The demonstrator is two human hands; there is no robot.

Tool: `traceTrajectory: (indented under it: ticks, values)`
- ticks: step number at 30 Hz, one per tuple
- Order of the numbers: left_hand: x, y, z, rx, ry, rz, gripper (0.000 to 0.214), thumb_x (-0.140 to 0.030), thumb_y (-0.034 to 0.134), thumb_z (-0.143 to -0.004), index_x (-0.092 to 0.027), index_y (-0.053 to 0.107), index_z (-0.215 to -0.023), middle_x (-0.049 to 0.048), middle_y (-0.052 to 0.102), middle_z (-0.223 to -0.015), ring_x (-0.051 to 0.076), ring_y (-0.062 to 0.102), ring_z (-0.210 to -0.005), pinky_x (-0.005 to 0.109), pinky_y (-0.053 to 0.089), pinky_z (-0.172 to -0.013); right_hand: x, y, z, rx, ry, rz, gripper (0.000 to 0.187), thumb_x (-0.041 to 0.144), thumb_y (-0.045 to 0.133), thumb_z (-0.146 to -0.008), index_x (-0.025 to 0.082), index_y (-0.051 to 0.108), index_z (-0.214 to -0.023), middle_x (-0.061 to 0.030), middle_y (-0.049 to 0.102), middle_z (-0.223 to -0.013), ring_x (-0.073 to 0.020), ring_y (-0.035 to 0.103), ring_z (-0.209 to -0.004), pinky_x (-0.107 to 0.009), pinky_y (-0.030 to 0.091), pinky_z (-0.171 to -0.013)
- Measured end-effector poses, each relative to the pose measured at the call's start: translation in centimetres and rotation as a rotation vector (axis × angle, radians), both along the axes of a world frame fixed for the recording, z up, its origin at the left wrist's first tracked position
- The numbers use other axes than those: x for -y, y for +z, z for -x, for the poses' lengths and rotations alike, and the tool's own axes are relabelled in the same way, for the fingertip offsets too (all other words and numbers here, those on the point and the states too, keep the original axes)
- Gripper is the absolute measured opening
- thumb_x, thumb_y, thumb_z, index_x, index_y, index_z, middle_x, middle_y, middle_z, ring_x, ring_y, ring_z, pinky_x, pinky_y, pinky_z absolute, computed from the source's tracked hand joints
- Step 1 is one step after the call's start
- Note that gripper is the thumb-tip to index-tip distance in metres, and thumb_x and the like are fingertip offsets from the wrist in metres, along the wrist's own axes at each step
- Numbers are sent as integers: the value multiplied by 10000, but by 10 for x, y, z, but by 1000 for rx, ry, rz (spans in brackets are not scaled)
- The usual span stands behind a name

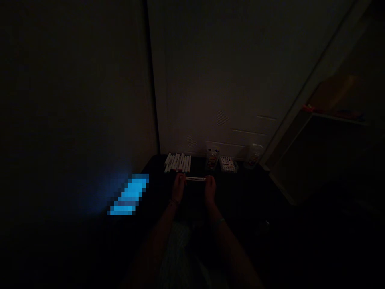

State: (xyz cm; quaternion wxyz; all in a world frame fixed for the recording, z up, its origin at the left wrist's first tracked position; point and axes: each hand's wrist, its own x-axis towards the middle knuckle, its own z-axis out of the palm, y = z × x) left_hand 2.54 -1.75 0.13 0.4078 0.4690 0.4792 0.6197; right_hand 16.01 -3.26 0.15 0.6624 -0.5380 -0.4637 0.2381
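A white marker (195, 179) with dark print lies level between my two hands, above the dark table. My left hand (179, 188) is closed around its left end. At its right end my right hand (210, 188) is closed too, the fingertips hard to make out in the dim light. Just beyond my left hand, several white markers (178, 162) lie side by side in a row. A clear case packed with small pale items (227, 164) rests past my right hand, beside a clear package with a dark and red label (212, 159).
Another clear package (253, 155) leans near the back wall (210, 80). A bright blue pixelated screen (129, 194) glows on the left. The dark table (249, 192) ends at a shelf unit (327, 144) on the right. The whole room is very dark.
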Motion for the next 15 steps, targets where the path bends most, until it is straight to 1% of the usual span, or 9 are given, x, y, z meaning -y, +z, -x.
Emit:
traceTrajectory:
  ticks: [3, 9, 12, 15]
  values:
    - [0, -2, 1, -14, -41, -43, 280, -466, 455, -741, -193, 501, -783, -41, 446, -589, 67, 410, -525, 179, 322, -497, 0, -1, 0, -3, 18, -9, 300, 396, 322, -806, 164, 511, -784, 4, 544, -720, -108, 470, -679, -191, 332, -619]
    - [0, -1, -1, 46, -32, -45, 331, -508, 455, -728, -186, 509, -783, -40, 450, -605, 61, 402, -520, 178, 319, -500, -2, -3, 0, -5, -9, -8, 271, 369, 346, -794, 158, 515, -793, 3, 539, -727, -113, 463, -690, -194, 335, -637]
    - [0, 0, -1, 89, -33, -41, 380, -545, 422, -729, -177, 512, -759, -37, 456, -602, 59, 395, -509, 180, 316, -495, -3, -5, 1, -6, -12, -5, 262, 359, 352, -791, 159, 520, -797, 5, 536, -733, -110, 458, -689, -192, 336, -639]
    - [1, 2, 0, 85, -40, -53, 401, -558, 404, -734, -171, 509, -732, -33, 457, -585, 61, 389, -500, 183, 309, -486, -4, -7, 1, 2, -8, 0, 261, 359, 352, -792, 163, 523, -809, 9, 535, -730, -106, 452, -667, -191, 339, -630]
